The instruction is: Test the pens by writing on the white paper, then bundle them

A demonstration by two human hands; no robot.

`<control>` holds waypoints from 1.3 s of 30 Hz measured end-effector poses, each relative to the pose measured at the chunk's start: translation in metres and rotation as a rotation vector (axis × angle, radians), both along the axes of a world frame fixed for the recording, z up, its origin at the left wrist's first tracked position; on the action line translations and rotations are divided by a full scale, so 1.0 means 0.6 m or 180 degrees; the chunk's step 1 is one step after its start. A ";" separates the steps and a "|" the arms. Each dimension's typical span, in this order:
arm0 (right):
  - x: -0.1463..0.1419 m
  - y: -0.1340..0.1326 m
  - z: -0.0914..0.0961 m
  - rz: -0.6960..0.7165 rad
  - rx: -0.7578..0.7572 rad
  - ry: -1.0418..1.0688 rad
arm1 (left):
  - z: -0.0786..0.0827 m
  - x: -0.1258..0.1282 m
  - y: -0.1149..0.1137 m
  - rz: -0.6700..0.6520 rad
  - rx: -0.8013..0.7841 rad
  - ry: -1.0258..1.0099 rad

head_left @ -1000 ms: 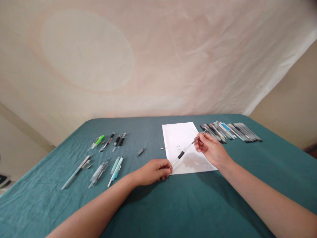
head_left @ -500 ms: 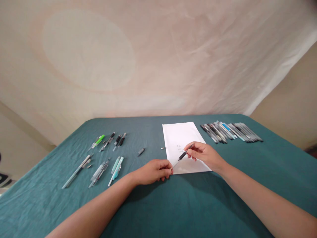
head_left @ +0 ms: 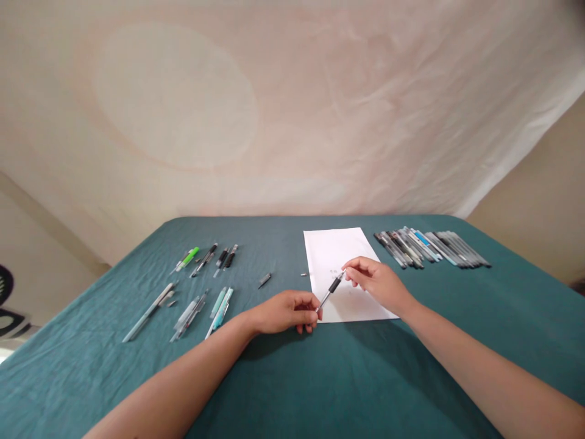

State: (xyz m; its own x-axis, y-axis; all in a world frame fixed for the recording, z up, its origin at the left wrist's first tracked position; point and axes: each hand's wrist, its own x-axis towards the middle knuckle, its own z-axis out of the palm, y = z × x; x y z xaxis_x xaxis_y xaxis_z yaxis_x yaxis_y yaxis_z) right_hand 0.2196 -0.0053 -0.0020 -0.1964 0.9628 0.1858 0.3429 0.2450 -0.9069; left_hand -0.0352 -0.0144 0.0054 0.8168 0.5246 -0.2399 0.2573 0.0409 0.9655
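A clear-barrelled pen with a black grip slants up to the right between my two hands, above the sheet of white paper. At its lower end, the thumb and fingers of my left hand are closed round the barrel near the paper's front left corner. The fingertips of my right hand pinch the pale, narrow upper end, just past the grip. Small handwriting on the paper is partly covered by the pen and my right hand.
Several clear and dark pen parts lie in a row at the back right of the green cloth. On the left are teal pens, a bright green piece and black-gripped parts. A small dark piece and a tiny metal piece lie left of the paper.
My right fingers have moved from beside the black grip to the pen's upper end. The dark part that stuck out beyond them no longer shows. The view has shifted slightly.
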 end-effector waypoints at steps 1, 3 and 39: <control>-0.011 0.007 0.002 0.0057 0.0148 -0.0293 | -0.002 -0.002 0.003 -0.0044 -0.0082 -0.0065; -0.037 0.021 0.007 0.0273 0.0543 -0.0796 | -0.006 -0.005 0.008 -0.0110 -0.0213 -0.0147; -0.014 0.009 0.001 0.0281 -0.0939 0.2289 | -0.017 -0.006 0.016 0.0202 -0.0217 -0.0023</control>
State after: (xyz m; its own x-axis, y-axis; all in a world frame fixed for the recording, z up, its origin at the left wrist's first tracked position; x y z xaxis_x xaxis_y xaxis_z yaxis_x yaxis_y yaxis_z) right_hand 0.2115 0.0000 -0.0011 -0.2030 0.9785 0.0354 -0.3631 -0.0416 -0.9308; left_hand -0.0386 -0.0048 -0.0046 0.7843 0.5580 -0.2711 0.2452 0.1224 0.9617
